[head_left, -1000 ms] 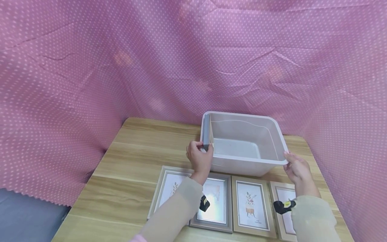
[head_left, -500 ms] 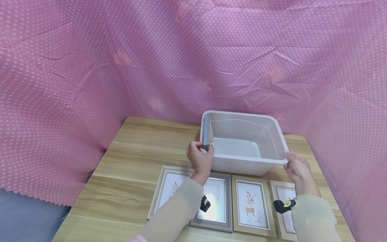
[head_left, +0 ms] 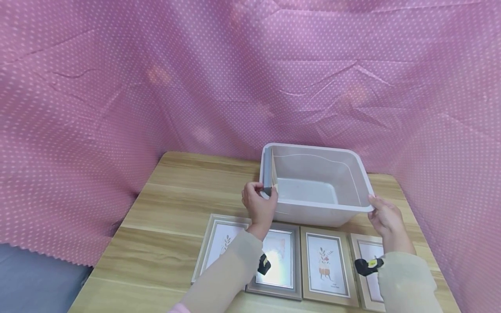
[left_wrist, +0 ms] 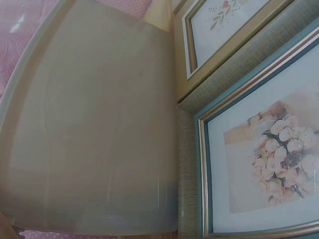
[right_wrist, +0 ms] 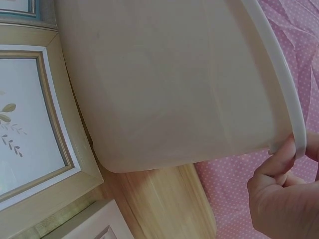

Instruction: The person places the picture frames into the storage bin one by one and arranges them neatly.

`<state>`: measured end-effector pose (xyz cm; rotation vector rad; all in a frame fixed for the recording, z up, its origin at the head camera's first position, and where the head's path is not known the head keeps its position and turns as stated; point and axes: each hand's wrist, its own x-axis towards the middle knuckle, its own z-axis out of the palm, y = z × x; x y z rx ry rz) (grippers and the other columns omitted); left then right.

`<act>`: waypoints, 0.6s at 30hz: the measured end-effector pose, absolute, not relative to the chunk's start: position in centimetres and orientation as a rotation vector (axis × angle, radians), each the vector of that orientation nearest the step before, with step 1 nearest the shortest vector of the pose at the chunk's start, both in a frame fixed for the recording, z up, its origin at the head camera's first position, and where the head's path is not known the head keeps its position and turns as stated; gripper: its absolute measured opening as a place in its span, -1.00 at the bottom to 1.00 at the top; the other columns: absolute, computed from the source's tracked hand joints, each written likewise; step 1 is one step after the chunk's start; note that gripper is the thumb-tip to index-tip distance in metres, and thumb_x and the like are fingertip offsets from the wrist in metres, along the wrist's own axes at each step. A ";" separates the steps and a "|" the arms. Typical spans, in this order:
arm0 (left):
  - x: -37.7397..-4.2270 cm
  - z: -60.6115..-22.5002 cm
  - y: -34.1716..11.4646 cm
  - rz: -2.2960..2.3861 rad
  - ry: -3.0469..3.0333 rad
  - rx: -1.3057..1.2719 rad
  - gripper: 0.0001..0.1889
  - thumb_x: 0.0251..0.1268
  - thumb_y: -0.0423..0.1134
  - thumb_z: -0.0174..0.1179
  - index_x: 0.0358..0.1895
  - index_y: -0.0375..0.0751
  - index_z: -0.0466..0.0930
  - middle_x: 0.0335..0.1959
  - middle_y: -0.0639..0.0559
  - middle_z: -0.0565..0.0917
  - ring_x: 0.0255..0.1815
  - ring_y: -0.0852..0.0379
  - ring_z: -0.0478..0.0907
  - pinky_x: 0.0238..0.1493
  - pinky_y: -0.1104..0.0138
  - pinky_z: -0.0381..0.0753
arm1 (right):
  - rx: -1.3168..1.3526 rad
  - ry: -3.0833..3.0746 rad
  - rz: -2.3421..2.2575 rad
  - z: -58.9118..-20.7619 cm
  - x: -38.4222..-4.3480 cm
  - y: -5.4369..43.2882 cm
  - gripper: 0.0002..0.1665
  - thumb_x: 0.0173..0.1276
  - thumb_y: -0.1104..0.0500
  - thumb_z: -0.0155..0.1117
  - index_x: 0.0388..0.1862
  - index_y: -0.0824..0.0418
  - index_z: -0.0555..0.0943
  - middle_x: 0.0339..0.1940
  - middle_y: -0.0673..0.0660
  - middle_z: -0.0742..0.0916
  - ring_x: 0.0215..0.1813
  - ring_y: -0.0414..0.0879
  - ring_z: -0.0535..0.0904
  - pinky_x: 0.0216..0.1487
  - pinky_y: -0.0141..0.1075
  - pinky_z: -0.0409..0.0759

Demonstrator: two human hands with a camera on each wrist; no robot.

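In the head view my left hand (head_left: 260,204) pinches the near end of a grey-edged picture frame (head_left: 268,169). That frame stands on edge inside the pale plastic bin (head_left: 305,208), along its left wall, with a tan back board facing the bin's middle. At the bin's near right corner my right hand (head_left: 385,219) grips the rim, thumb and fingers on either side of it, as the right wrist view confirms with the hand (right_wrist: 286,194) on the rim (right_wrist: 281,74). Only a sliver of the left hand (left_wrist: 6,229) shows in the left wrist view.
Several framed pictures lie flat in a row before the bin: a pale one (head_left: 205,248), a grey one (head_left: 274,291), a tan one (head_left: 328,295) and another light one (head_left: 368,278). A pink dotted cloth (head_left: 235,87) hangs around the wooden table (head_left: 156,217).
The tan back board of the held frame has shifted slightly to the right at its near end, along with my left thumb. The bin and my right hand keep their place.
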<state>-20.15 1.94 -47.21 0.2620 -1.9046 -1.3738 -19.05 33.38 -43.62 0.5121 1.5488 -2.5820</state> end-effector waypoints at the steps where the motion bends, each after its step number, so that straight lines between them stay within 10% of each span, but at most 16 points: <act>1: -20.1 -47.2 1.9 -1.374 -1.902 0.257 -0.58 -0.22 -0.31 0.44 -0.29 -0.21 0.39 -0.37 0.00 0.46 -0.25 0.00 0.38 -0.10 0.14 0.30 | 0.513 1.547 -2.582 -43.6 -19.0 33.4 -0.83 0.37 0.26 0.19 -0.41 0.17 0.68 -0.39 -0.04 0.68 -0.37 -0.28 0.52 -0.46 -0.52 0.43; 18: -19.7 -46.5 -0.2 -1.566 -1.932 0.043 -0.30 -0.14 -0.13 0.50 0.09 -0.32 0.38 -0.06 -0.15 0.49 -0.07 -0.12 0.42 0.02 0.11 0.38 | 0.519 1.633 -2.528 -43.6 -17.9 33.4 -0.81 0.39 0.22 0.18 -0.39 0.14 0.71 -0.36 -0.05 0.70 -0.39 -0.29 0.51 -0.47 -0.54 0.45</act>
